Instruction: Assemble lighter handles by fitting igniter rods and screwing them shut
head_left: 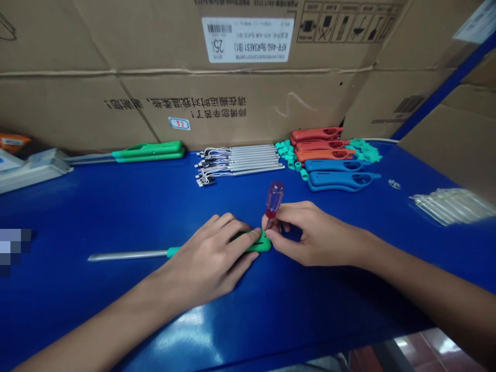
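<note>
A green-handled lighter (pixel 263 244) with a long metal tube (pixel 127 255) lies flat on the blue table, tube pointing left. My left hand (pixel 222 248) is closed over its handle, pressing it against the tabletop and hiding much of it. Near the handle's right end, my right hand (pixel 306 232) pinches a small screwdriver (pixel 275 196) with a clear purple and red grip. The screwdriver stands nearly upright, its shaft reaching down to the handle. Fingertips partly cover the spot where the tip meets the green plastic.
Along the cardboard wall (pixel 155 82) lie green lighters (pixel 151 151), metal tubes with wires (pixel 253 159), teal collars (pixel 285 151), red handle shells (pixel 318 135) and blue handle shells (pixel 341 180). Small metal parts (pixel 394 184) and clear bags of thin rods (pixel 451 205) lie right. A white box (pixel 34 168) sits left.
</note>
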`<state>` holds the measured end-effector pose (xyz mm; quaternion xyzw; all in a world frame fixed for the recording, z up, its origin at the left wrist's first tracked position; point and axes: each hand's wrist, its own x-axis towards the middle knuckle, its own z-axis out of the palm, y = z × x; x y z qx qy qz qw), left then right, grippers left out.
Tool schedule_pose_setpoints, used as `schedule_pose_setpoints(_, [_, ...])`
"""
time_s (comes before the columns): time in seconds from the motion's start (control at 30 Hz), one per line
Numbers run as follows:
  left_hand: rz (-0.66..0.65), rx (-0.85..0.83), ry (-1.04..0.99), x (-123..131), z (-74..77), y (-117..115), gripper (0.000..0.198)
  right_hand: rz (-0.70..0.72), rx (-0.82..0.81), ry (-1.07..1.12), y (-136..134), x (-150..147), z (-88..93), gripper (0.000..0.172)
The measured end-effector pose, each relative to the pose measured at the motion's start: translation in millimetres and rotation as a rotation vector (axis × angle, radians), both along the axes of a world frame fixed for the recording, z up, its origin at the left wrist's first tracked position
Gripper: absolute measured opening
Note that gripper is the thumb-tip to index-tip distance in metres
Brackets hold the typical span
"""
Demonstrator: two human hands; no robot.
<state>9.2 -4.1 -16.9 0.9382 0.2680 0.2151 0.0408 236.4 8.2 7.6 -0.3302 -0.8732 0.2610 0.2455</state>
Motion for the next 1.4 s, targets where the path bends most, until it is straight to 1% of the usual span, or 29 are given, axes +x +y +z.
schedule_pose_setpoints(0.53, [0.005, -0.006, 0.009, -0.8, 0.9, -1.4, 0.026, -0.003, 0.055, -0.015, 0.5, 0.9, -4.2, 0.009])
schedule_pose_setpoints(0.9, [0.006, -0.009, 0.019, -0.9, 0.6, -0.5, 0.026, -0.007, 0.06, -0.039, 0.2, 0.6, -4.9, 0.01])
schedule_pose_setpoints(1.17, [0.009, -0.006, 0.018, -0.4, 0.1, -0.2, 0.025, 0.007, 0.076, -0.022, 0.1, 0.6, -3.9, 0.011])
schedule_pose_setpoints(1.4, [0.013, -0.002, 0.025, -0.4, -0.2, -0.1, 0.026, 0.006, 0.085, -0.005, 0.1, 0.1, -7.3, 0.01])
